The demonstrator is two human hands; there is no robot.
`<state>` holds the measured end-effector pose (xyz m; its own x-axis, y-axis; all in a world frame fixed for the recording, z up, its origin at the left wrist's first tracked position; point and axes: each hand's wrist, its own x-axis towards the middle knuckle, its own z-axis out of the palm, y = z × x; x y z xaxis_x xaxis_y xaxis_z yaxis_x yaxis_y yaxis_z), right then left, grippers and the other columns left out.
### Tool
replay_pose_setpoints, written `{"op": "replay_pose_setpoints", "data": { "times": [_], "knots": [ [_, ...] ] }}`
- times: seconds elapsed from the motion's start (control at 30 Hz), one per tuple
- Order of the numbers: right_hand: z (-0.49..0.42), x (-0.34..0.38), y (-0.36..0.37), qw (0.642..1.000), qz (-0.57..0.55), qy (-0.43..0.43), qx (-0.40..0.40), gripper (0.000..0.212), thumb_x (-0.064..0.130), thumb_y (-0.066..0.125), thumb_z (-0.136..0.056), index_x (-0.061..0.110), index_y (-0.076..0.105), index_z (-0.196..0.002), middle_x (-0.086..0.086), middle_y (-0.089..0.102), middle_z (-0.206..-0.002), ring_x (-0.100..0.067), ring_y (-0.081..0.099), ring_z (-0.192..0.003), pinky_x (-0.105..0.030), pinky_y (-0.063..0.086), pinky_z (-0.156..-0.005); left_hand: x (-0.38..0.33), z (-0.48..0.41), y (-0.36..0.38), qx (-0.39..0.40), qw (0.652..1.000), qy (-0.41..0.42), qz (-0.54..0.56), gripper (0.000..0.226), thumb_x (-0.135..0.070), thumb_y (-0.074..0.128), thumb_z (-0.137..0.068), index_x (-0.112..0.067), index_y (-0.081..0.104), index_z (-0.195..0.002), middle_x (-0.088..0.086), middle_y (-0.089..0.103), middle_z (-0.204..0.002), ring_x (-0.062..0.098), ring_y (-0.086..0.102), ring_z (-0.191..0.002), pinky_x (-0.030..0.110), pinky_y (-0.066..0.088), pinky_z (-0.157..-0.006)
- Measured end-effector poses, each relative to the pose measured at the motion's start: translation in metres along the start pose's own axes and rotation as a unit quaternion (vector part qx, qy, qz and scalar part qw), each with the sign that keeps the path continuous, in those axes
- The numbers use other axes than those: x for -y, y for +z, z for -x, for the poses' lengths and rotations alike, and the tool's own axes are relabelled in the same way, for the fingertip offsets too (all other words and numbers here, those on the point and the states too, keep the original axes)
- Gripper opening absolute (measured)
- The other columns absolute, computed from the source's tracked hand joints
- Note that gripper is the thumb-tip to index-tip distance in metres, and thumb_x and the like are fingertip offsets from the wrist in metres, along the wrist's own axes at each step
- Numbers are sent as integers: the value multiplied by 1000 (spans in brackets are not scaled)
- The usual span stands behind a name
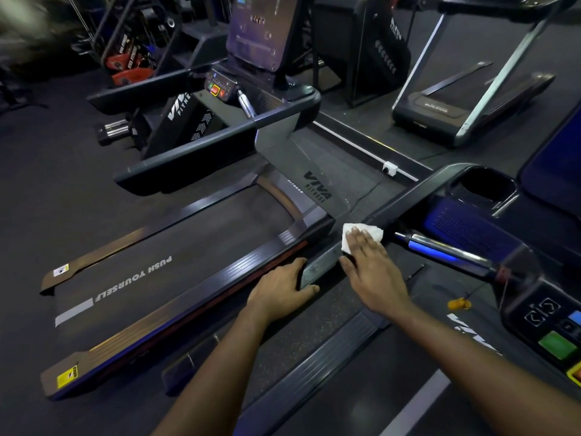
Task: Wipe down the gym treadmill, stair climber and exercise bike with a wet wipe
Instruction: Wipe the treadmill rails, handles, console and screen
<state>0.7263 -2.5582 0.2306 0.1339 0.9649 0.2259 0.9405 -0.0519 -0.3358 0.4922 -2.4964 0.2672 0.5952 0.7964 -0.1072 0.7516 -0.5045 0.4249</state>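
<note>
I stand at a treadmill whose left handrail (317,269) runs from the lower middle up to its console (481,196) at the right. My right hand (371,262) lies flat with straight fingers on a white wet wipe (349,234), pressing it onto the top of that handrail. My left hand (279,286) grips the near end of the same handrail, fingers curled over its left edge and thumb on the end face. A second treadmill (176,243) with "PUSH YOURSELF" on its belt lies to the left.
The near treadmill's chrome grip bar (440,250) and button panel (553,332) sit at the right. A third treadmill (465,99) stands at the back right. A dumbbell (113,129) and racked gear (129,61) are at the back left. Dark rubber floor (47,184) surrounds the machines.
</note>
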Motion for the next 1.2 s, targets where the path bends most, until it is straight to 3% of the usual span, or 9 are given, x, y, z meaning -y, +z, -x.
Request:
{"op": "replay_pose_setpoints", "data": {
  "times": [0.1, 0.2, 0.4, 0.6, 0.73, 0.83, 1.0, 1.13, 1.2],
  "knots": [
    [-19, -3, 0, 986, -88, 140, -36, 70, 48, 27, -107, 9, 9, -162, -8, 4, -170, -20, 1, -157, -43, 10, -128, 4, -1, 5, -12, 1000, 5, -5, 75, -71, 46, -85, -27, 38, -145, 0, 66, -121, 18, 63, -99, 41, 55, -84],
    [-31, 26, 10, 907, -323, 255, -86, 69, 39, 30, -110, 10, -7, -161, -8, -14, -169, -19, -10, -156, -22, -7, -124, 3, -2, 7, -19, 1000, -4, 17, 67, -70, 39, -91, -28, 41, -144, -2, 66, -123, 17, 62, -102, 39, 52, -86],
    [19, 78, 46, 755, -562, 334, -45, 73, 65, 23, -103, 25, 8, -162, 6, 9, -168, -13, 14, -154, -6, 14, -107, 0, -2, 5, -32, 998, -16, 42, 50, -54, 35, -100, -29, 47, -142, -1, 67, -128, 19, 62, -111, 41, 50, -91],
    [-36, 60, 13, 694, -607, 334, -197, 63, 51, 17, -108, 29, -13, -159, 15, -23, -164, 6, -12, -146, -35, -5, -127, -2, -1, 4, -27, 999, -17, 36, 47, -47, 38, -104, -26, 46, -146, 1, 66, -130, 19, 62, -113, 41, 49, -94],
    [-1, 91, 37, 740, -588, 284, -162, 94, 85, 17, -89, 31, -11, -160, 15, -22, -165, 12, -14, -147, -21, -2, -123, -3, 0, 3, -31, 998, -23, 40, 49, -48, 38, -103, -26, 46, -146, -1, 66, -132, 18, 61, -117, 41, 50, -95],
    [25, 102, 52, 746, -612, 226, -131, 92, 87, 22, -86, 39, -13, -156, 19, -24, -164, 7, -14, -150, -36, -3, -128, -3, 1, 4, -30, 998, -23, 41, 50, -49, 37, -103, -26, 46, -146, -2, 66, -132, 16, 62, -117, 40, 50, -95],
    [-18, 67, 20, 709, -605, 320, -172, 118, 104, 17, -65, 39, -16, -157, 16, -26, -164, -2, -19, -151, -33, -6, -124, -4, 2, 2, -24, 999, -25, 35, 49, -49, 37, -104, -27, 45, -147, -1, 65, -132, 18, 62, -114, 39, 49, -93],
    [-25, 66, 22, 679, -621, 349, -175, 70, 67, 18, -100, 38, -10, -158, 23, -16, -158, -2, -8, -152, -28, 1, -123, -5, 2, 1, -22, 999, -29, 37, 49, -48, 37, -103, -27, 46, -146, 0, 65, -133, 20, 62, -115, 41, 50, -94],
    [-6, 84, 31, 692, -627, 327, -148, 60, 76, 15, -94, 59, -11, -145, 30, -18, -153, 9, -10, -144, -28, 1, -122, -5, 2, 2, -25, 998, -35, 36, 49, -49, 37, -103, -27, 46, -146, 0, 66, -133, 20, 62, -117, 41, 50, -94]
  ]
}}
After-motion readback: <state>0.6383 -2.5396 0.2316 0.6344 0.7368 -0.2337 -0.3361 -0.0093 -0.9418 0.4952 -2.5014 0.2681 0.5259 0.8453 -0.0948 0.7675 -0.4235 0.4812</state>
